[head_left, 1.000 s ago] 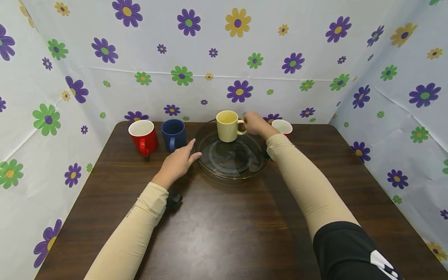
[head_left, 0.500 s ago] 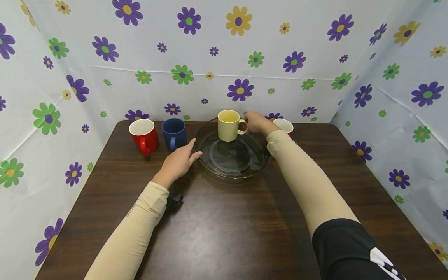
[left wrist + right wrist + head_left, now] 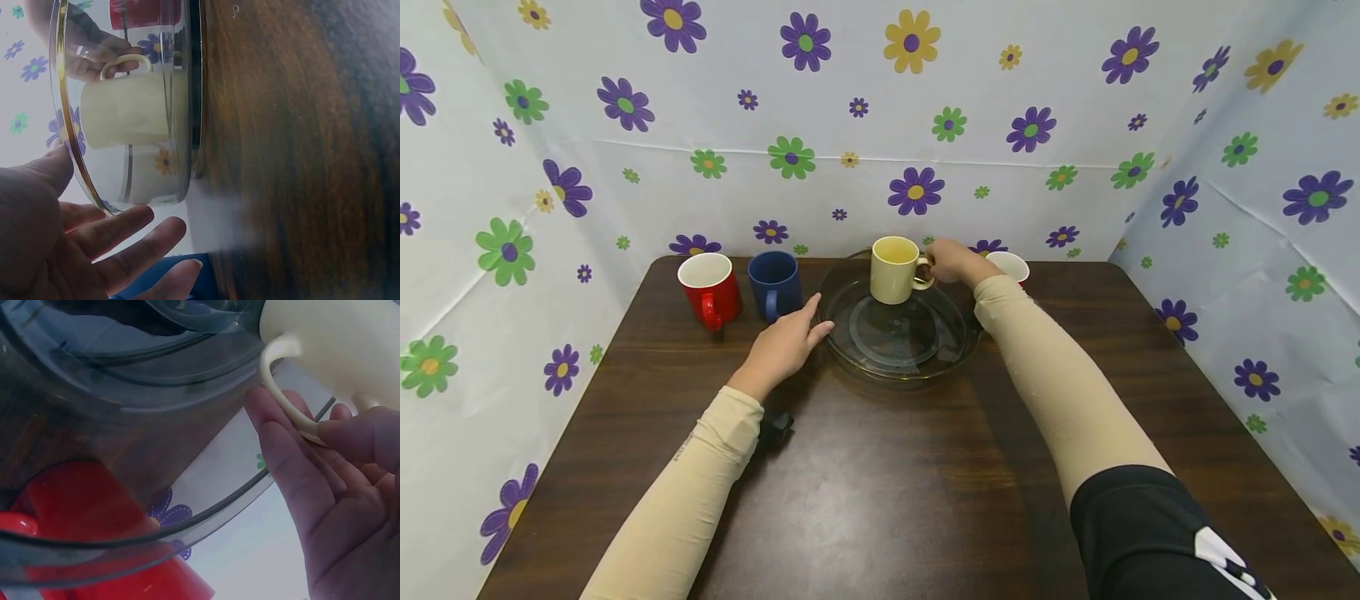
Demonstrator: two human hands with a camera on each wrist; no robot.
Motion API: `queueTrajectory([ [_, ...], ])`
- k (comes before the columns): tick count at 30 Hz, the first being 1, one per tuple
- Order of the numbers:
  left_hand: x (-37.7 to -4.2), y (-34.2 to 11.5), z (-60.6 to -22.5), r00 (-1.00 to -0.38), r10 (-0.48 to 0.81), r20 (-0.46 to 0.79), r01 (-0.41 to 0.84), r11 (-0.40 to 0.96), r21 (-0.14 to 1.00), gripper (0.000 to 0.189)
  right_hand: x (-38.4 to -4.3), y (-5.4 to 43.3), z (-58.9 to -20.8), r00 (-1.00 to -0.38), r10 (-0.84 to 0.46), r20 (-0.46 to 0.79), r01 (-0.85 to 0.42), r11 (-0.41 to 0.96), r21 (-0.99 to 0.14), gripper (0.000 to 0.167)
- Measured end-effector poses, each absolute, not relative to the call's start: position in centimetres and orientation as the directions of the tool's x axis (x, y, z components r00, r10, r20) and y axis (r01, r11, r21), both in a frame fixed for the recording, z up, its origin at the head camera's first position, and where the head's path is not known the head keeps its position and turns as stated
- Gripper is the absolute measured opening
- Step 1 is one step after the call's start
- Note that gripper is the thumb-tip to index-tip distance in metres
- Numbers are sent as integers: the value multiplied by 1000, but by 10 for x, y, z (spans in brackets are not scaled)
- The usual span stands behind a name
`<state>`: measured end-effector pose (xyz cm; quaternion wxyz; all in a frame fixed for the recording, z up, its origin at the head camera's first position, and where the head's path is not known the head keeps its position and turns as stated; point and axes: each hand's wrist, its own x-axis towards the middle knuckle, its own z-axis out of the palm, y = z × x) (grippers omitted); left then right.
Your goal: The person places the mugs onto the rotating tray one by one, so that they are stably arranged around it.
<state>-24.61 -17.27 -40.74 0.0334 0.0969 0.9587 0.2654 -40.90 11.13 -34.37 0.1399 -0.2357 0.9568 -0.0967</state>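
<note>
Since a second ago, you have eased the pale yellow mug [image 3: 889, 279] slightly to your right and a touch nearer to you against the glass bowl [image 3: 887, 357], mostly within the last half second; its handle [image 3: 269, 370] now overlaps your right hand [image 3: 953, 261] a little farther, and your head view has tipped down slightly, so the flowered backdrop [image 3: 850, 133] sits higher
</note>
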Motion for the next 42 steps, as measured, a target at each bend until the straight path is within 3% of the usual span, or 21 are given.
queueTrajectory([
  [13, -248, -173, -411, -980, 201, -7, 169, 840, 515, 70, -406, 115, -343, -852, -458, -255, -391, 879, -273, 10],
  [17, -247, -173, -411, -978, 206, 0, 177, 838, 516, 69, -404, 118, -337, -831, -469, -300, -390, 875, -286, 19],
  [22, -246, -172, -410, -978, 206, 6, 180, 837, 517, 69, -398, 128, -321, -842, -440, -312, -296, 861, -414, 38],
  [28, -245, -172, -409, -978, 207, 2, 178, 838, 516, 69, -388, 152, -297, -919, -345, -190, -224, 855, -468, 43],
  [35, -245, -171, -408, -978, 209, -6, 176, 837, 518, 69, -365, 188, -275, -978, -198, -63, -150, 881, -448, 42],
  [42, -245, -169, -409, -979, 202, -5, 170, 837, 519, 68, -341, 216, -287, -983, 4, 182, -76, 898, -433, 36],
])
